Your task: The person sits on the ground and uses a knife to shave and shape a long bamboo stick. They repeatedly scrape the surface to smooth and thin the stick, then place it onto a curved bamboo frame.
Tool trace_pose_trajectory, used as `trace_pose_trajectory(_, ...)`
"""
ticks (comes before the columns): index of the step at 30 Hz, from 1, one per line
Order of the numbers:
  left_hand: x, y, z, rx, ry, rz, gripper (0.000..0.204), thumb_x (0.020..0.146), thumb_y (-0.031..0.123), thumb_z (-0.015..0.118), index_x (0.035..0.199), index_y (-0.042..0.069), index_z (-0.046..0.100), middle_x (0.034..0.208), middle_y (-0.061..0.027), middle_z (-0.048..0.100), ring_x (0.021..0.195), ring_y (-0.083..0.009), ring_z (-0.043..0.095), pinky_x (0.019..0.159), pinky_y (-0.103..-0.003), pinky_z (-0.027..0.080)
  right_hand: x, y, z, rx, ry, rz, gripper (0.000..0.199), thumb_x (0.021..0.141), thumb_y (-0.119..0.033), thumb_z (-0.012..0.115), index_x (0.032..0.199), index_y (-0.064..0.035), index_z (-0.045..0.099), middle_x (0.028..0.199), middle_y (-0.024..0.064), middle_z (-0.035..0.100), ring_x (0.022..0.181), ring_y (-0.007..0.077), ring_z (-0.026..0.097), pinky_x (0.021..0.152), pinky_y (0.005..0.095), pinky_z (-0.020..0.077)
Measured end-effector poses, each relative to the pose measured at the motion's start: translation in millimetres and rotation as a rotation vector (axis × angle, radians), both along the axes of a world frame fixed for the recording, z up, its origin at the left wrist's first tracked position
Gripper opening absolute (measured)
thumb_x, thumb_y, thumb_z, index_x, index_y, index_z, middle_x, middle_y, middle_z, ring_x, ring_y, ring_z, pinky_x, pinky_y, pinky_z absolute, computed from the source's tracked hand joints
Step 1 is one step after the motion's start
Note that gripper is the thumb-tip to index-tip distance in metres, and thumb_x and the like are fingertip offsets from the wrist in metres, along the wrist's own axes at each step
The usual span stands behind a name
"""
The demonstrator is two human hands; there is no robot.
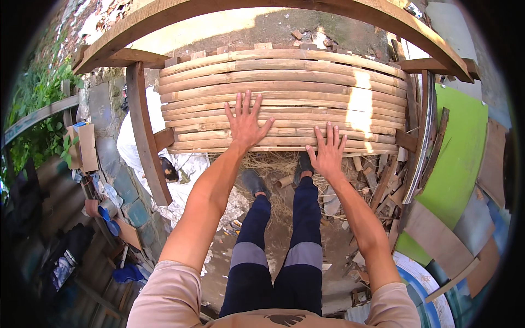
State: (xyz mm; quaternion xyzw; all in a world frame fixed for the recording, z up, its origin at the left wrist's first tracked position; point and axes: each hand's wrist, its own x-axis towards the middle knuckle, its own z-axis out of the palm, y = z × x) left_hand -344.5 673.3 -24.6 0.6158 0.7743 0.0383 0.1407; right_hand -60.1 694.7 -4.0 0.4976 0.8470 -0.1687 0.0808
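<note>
In front of me is a bench seat of bamboo slats [306, 82], laid side by side across a wooden frame. My left hand [247, 124] lies flat on the slats near the middle, its fingers spread. To its right, my right hand [329, 148] rests on the near edge of the slats, with fingers stretched out and apart. Neither hand holds anything. A brown wooden post [143, 126] rises at the seat's left end, and another post [422, 136] stands at its right. A long curved-looking beam [191, 15] spans the far side above the seat.
Straw [268, 162] and wood scraps [377, 186] litter the ground below the seat. A white sheet or sack [134, 145] lies at the left, beside a stone wall [123, 186]. Green sheet material [459, 147] and boards stand at the right. My shoes are under the near edge.
</note>
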Motion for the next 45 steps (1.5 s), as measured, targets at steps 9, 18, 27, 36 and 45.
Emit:
trace_pose_trajectory(9,-7.1,8.0,-8.9,0.100,-0.044,-0.018,0.072,0.087,0.058,0.060,0.145,0.019,0.046,0.161,-0.0134,0.021,0.150,-0.0367,0.012,0.115,-0.065,-0.001,-54.7,56.3,-7.5,0.115,0.153,-0.045,0.060,0.097,-0.043,0.053,0.145,-0.0101,0.043,0.151,0.0170,0.034,0.144,0.0357,0.023,0.114,0.0666,0.0080)
trace_pose_trajectory(18,-7.9,5.3,-15.6,0.164,-0.020,-0.021,0.072,0.085,0.058,0.061,0.145,0.020,0.047,0.161,-0.0141,0.023,0.150,-0.0359,0.014,0.115,-0.067,0.002,-77.1,76.8,-6.7,0.201,0.140,-0.009,0.051,0.091,-0.042,0.063,0.128,-0.0077,0.058,0.128,0.0116,0.054,0.129,0.0311,0.041,0.112,0.0628,0.0146)
trace_pose_trajectory(27,-7.2,7.0,-9.8,0.084,0.025,-0.046,0.073,0.090,0.059,0.053,0.150,0.020,0.040,0.162,-0.0143,0.019,0.150,-0.0348,0.013,0.116,-0.065,0.002,-77.8,75.6,-16.2,0.261,0.148,-0.018,0.049,0.091,-0.043,0.064,0.126,-0.0093,0.060,0.127,0.0115,0.055,0.128,0.0308,0.042,0.111,0.0612,0.0176)
trace_pose_trajectory(36,-5.4,10.9,-5.0,-0.052,0.077,-0.038,0.079,0.090,0.068,0.043,0.156,0.028,0.026,0.163,-0.0118,0.015,0.151,-0.0328,0.009,0.116,-0.065,-0.001,-54.2,101.3,-16.2,0.220,-0.012,-0.097,0.075,0.094,-0.059,0.050,0.154,-0.0182,0.032,0.162,0.0179,0.015,0.149,0.0383,0.011,0.115,0.0641,0.0152)
trace_pose_trajectory(45,2.7,25.5,7.2,-0.038,-0.005,0.037,0.075,0.089,0.060,0.056,0.149,0.018,0.039,0.158,-0.0183,0.022,0.149,-0.0355,0.013,0.118,-0.061,0.000,-25.5,116.9,-27.6,0.060,0.158,-0.307,0.078,0.092,-0.062,0.051,0.156,-0.0249,0.026,0.165,0.0099,0.009,0.150,0.0380,0.011,0.100,0.0617,0.0445)
